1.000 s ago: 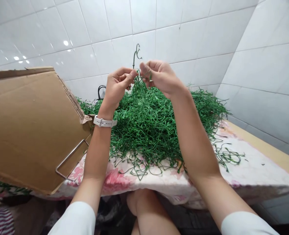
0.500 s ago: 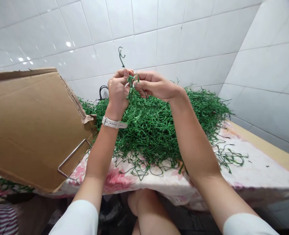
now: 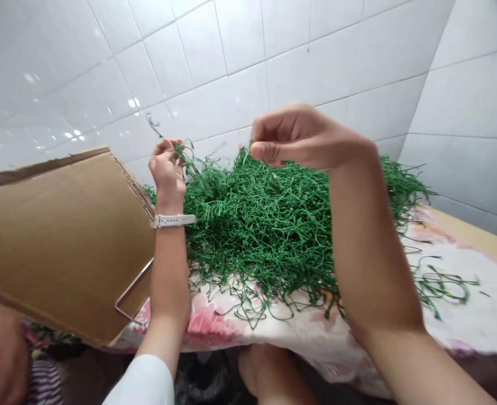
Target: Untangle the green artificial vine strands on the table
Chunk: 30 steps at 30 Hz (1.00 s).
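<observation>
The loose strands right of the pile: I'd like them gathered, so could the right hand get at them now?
Probably yes: the loose strands lie uncovered on the floral cloth, beside the right forearm. The right hand, raised over the pile, would need to come down and outward.

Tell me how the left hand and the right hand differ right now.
The left hand is upright; the right hand is bent at the wrist, fingers toward the picture's left.
The left hand holds a bunch of green strands; the right hand has only a bit of green at its fingertips, its hold unclear.
The left hand has a pale band at its wrist; the right hand has none.
Both are raised near the green pile.
</observation>
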### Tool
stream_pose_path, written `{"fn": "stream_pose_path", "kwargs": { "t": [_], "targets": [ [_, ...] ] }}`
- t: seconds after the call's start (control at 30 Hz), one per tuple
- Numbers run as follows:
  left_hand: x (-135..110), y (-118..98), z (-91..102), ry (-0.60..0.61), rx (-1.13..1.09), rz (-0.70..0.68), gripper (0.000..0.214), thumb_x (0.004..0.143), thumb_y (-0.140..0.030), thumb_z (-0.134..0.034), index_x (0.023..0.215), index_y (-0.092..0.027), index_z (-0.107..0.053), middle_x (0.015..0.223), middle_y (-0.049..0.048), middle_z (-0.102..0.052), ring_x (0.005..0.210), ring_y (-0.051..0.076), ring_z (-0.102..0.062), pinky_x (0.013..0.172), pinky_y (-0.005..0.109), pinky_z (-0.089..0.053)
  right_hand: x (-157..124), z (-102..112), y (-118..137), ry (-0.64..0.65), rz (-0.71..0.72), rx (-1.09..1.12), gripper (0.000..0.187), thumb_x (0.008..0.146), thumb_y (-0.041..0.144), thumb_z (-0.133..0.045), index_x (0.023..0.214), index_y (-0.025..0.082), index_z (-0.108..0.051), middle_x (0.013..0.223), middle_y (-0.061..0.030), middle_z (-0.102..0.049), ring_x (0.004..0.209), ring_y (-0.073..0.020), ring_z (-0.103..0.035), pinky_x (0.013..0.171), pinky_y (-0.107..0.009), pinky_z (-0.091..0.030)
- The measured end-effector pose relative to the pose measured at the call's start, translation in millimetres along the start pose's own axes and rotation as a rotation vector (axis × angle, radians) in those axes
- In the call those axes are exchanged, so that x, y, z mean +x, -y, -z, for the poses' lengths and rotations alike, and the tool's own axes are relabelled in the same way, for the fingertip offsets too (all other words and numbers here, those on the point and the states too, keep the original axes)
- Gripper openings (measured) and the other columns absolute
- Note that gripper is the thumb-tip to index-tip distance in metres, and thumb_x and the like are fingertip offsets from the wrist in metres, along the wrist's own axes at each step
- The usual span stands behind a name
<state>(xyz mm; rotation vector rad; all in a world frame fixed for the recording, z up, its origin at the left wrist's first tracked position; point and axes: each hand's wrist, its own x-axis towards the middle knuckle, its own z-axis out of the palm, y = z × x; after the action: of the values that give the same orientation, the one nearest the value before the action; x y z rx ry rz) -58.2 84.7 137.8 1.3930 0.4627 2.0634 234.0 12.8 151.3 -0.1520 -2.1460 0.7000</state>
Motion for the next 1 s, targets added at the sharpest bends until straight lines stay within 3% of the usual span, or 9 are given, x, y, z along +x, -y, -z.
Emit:
{"fn": "stream_pose_path", "kwargs": {
  "t": [0.13,0.17,0.23,0.3,0.43,0.53,0.73,0.87,1.0],
  "targets": [
    [-17,-10,-15.1,0.112,0.209,-0.081,0.014,0.087,-0.028,-0.081,0.076,-0.022,-0.074,0.089,0.0027,-0.074,0.086,0.013,-0.064,0.076,0.027,-0.048,0,8,-25,-0.335,-0.295,-0.387,0.023,0.089,0.034,-0.078,0.082,0.015,-0.067,0.061,0.0005,-0.056,0.055,-0.0092,-0.046,0.051,-0.026,-0.034],
    [-21,-10,-20.5,0.166,0.255,-0.093,0.014,0.088,-0.028,-0.081,0.076,-0.022,-0.076,0.088,0.003,-0.074,0.083,0.012,-0.063,0.075,0.026,-0.048,0,9,-34,-0.36,-0.407,-0.519,0.017,0.088,0.029,-0.077,0.09,0.014,-0.07,0.064,-0.0011,-0.06,0.058,-0.0112,-0.049,0.054,-0.028,-0.037],
    [-26,-9,-28.2,0.27,0.301,-0.089,0.016,0.089,-0.027,-0.08,0.074,-0.022,-0.076,0.086,0.0023,-0.074,0.075,0.01,-0.06,0.069,0.025,-0.048,1,9,-48,-0.323,-0.584,-0.738,0.027,0.085,0.024,-0.077,0.11,0.015,-0.071,0.076,-0.0046,-0.068,0.068,-0.0159,-0.057,0.062,-0.031,-0.042],
    [-28,-7,-31.0,0.349,0.33,-0.076,0.017,0.088,-0.028,-0.08,0.073,-0.022,-0.075,0.082,0.0013,-0.072,0.069,0.009,-0.057,0.064,0.023,-0.046,2,8,-54,-0.232,-0.627,-0.821,0.04,0.084,0.02,-0.075,0.124,0.018,-0.068,0.089,-0.0075,-0.073,0.076,-0.0188,-0.062,0.065,-0.032,-0.044],
    [-30,-4,-32.6,0.46,0.388,-0.065,0.02,0.091,-0.032,-0.077,0.075,-0.021,-0.072,0.076,0.0011,-0.067,0.07,0.009,-0.059,0.065,0.023,-0.047,5,-1,-40,-0.057,-0.488,-0.714,0.048,0.079,0.008,-0.064,0.125,0.021,-0.07,0.107,-0.0087,-0.075,0.079,-0.0184,-0.064,0.063,-0.03,-0.044],
    [-34,-5,-37.7,0.524,0.401,-0.061,0.025,0.094,-0.034,-0.074,0.075,-0.02,-0.066,0.077,0.0016,-0.067,0.073,0.01,-0.065,0.071,0.025,-0.05,8,-10,-22,0.018,-0.473,-0.71,0.045,0.076,0.004,-0.063,0.116,0.02,-0.074,0.101,-0.008,-0.074,0.078,-0.0192,-0.064,0.064,-0.03,-0.044],
    [-53,-9,-41.0,0.546,0.399,0.027,0.036,0.092,-0.048,-0.074,0.078,-0.021,-0.057,0.076,0.0007,-0.062,0.069,0.012,-0.066,0.067,0.026,-0.054,10,-25,-16,-0.152,-0.506,-0.609,0.018,0.085,0.006,-0.057,0.09,0.018,-0.069,0.082,-0.0065,-0.068,0.072,-0.017,-0.062,0.063,-0.027,-0.047],
    [-105,-21,-28.3,0.405,0.296,0.21,0.032,0.097,-0.044,-0.07,0.08,-0.022,-0.055,0.076,-0.0008,-0.056,0.062,0.01,-0.06,0.06,0.024,-0.05,-6,-56,-20,-0.28,-0.377,-0.178,0.004,0.091,0.02,-0.063,0.095,0.021,-0.062,0.089,-0.0039,-0.067,0.08,-0.0161,-0.064,0.065,-0.024,-0.052],
    [-187,-42,-17.3,0.159,0.164,0.367,0.03,0.093,-0.043,-0.074,0.081,-0.021,-0.058,0.078,-0.0002,-0.053,0.063,0.01,-0.058,0.059,0.026,-0.047,-48,-120,-5,-0.284,-0.288,0.231,0.032,0.09,0.043,-0.075,0.109,0.024,-0.058,0.101,-0.0035,-0.067,0.085,-0.0156,-0.063,0.067,-0.025,-0.054]
  ]
}}
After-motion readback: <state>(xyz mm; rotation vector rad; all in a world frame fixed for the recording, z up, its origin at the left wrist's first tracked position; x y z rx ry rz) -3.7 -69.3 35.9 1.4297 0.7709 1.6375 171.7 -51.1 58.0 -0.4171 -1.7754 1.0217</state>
